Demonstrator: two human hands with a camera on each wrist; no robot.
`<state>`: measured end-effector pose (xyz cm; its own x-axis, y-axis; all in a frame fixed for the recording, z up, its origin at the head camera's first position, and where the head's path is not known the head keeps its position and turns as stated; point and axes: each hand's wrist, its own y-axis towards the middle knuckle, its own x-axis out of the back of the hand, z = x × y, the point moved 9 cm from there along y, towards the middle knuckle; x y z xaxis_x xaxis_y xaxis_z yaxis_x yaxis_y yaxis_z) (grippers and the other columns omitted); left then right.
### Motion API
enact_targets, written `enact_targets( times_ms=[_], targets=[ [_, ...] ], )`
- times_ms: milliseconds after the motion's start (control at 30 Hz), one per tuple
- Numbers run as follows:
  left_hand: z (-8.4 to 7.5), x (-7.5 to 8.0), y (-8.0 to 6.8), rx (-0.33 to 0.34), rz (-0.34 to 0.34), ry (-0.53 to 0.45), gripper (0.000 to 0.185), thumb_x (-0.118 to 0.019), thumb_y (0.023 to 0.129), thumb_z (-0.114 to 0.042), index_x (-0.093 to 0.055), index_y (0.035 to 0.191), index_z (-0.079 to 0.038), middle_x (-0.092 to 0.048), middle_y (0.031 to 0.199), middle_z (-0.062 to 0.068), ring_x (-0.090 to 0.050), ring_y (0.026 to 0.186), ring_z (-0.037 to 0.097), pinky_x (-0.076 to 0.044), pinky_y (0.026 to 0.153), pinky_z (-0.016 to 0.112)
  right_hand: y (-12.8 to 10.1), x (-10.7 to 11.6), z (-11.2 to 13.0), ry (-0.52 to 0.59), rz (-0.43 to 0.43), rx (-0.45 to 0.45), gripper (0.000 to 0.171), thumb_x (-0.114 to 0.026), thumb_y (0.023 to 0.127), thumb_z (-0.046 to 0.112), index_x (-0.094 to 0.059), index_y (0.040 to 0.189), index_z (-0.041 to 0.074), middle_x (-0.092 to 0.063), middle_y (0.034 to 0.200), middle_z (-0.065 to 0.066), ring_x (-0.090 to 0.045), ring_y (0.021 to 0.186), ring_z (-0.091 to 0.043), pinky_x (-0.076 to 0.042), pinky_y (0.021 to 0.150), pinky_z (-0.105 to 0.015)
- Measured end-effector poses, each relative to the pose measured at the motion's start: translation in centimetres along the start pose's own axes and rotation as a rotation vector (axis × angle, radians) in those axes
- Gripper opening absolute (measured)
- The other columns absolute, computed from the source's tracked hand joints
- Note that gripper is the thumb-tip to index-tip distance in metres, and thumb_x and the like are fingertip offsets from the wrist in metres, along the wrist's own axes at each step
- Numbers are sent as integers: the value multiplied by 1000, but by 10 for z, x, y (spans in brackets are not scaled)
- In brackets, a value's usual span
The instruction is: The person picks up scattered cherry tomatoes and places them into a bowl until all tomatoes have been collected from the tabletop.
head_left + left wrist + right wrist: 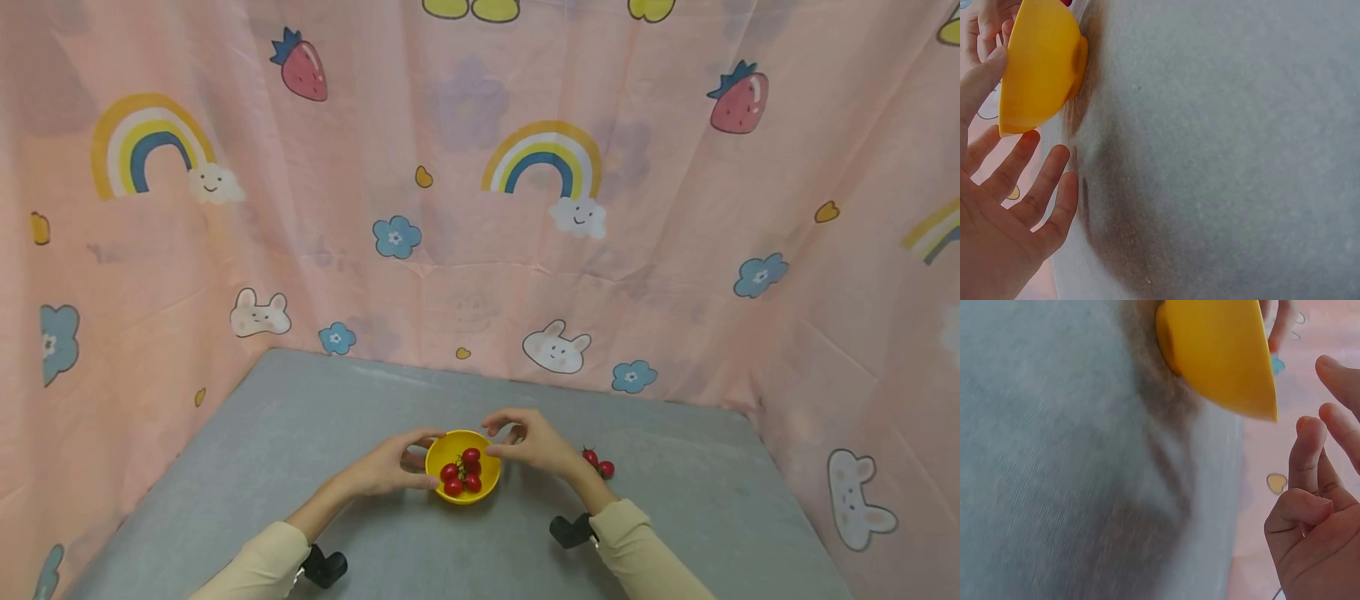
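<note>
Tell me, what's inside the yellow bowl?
Small red tomatoes sit inside the yellow bowl, some on a stem. They cover the bowl's bottom, so anything beneath them is hidden.

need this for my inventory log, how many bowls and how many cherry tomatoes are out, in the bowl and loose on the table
yellow bowl: 1
cherry tomatoes in the bowl: about 5, bunched, so the count is not certain
loose cherry tomatoes on the table: 2 showing, behind the right hand
total: about 8 things

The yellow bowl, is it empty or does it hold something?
Not empty: the yellow bowl holds several cherry tomatoes.
</note>
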<state>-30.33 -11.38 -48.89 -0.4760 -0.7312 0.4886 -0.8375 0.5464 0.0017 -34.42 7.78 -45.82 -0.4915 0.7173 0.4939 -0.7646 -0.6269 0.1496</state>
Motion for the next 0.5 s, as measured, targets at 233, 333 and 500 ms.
enact_targets(
  times_ms=[233,333,500],
  targets=[
    [0,1,0,-8,-3,1,66,-79,92,-23,-49,148,-8,-57,135,19,-66,107,31,-56,90,45,-14,17,-8,-14,-25,26,35,-78,91,13,-68,122,-1,-66,110,-24,-62,80,-35,-55,72,-30],
    [-1,1,0,-9,-1,5,67,-80,91,-24,-49,148,-9,-57,135,18,-66,107,30,-56,90,43,-21,25,-11,-21,-44,33,32,-78,91,11,-69,120,0,-66,109,-25,-62,79,-35,-55,70,-30],
    [-1,0,-1,-14,1,9,67,-80,91,-24,-48,149,-9,-57,134,18,-66,107,30,-56,90,44,-35,42,-18,-31,-83,5,31,-77,91,7,-69,120,-1,-67,109,-22,-63,79,-33,-54,67,-29]
  ],
)
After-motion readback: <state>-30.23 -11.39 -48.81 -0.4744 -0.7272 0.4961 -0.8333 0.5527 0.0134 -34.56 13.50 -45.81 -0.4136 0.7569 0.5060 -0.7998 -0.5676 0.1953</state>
